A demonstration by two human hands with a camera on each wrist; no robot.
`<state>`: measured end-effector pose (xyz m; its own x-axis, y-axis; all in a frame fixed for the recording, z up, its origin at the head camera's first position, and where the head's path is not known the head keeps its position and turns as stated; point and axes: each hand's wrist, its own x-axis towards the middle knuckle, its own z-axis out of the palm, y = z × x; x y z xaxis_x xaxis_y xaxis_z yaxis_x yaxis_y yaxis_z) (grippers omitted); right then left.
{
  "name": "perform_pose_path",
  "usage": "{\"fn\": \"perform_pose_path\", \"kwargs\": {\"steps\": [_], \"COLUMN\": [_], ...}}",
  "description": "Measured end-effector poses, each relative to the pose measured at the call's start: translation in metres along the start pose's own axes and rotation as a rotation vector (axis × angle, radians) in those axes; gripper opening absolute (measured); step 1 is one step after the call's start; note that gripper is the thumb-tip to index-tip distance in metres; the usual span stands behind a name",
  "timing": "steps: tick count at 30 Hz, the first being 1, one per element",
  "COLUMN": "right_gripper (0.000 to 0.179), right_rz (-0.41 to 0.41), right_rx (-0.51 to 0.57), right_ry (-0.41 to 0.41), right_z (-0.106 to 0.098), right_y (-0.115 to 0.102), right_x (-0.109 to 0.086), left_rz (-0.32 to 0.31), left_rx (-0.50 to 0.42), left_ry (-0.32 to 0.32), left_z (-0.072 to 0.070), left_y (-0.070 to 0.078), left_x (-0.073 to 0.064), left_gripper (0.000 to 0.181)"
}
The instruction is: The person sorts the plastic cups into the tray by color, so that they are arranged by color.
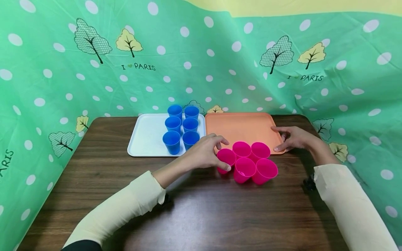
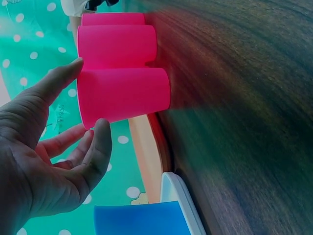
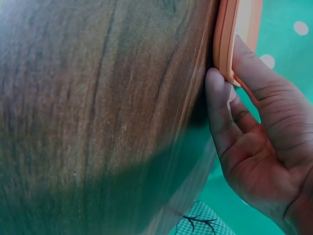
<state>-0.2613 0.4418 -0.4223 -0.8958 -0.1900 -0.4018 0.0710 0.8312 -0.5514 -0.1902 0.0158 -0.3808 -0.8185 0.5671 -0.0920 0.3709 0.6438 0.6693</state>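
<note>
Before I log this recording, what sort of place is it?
Probably a makeshift indoor recording corner: a green white-dotted hanging sheet behind and beside a dark brown wood-grain table bearing a rectangular white tray and a rectangular orange tray.

Head view: we're losing pt of front R blue cup (image 1: 190, 137) behind L hand (image 1: 204, 152), plus bases of back pink cups (image 1: 260, 150) behind front pink pair (image 1: 245, 169). Wrist views: we're getting bottom blue cup (image 2: 142, 220) & orange tray (image 3: 226, 41) cut off by pic edges.
</note>
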Motion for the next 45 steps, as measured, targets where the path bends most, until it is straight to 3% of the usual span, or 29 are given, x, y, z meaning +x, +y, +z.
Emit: {"fn": "perform_pose_path", "kwargs": {"steps": [11,24,45], "right_gripper": [0.109,0.107,0.107], "right_rz": [0.017,0.050,0.056], "right_rx": [-0.006,-0.009,0.008], "right_ry": [-0.014,-0.028,-0.033], "right_z": [-0.001,-0.003,-0.004], "right_y": [-0.002,-0.005,-0.006], "right_x": [0.002,0.003,0.004], "left_rz": [-0.014,-0.042,-0.006], "left_rx": [-0.038,-0.074,-0.046], "left_ry": [-0.019,-0.026,0.013], "left_z": [0.001,-0.005,-0.038], "left_y": [0.000,0.001,0.017], "left_x": [0.002,0.000,0.000], "left_gripper": [0.069,0.066,0.065]}}
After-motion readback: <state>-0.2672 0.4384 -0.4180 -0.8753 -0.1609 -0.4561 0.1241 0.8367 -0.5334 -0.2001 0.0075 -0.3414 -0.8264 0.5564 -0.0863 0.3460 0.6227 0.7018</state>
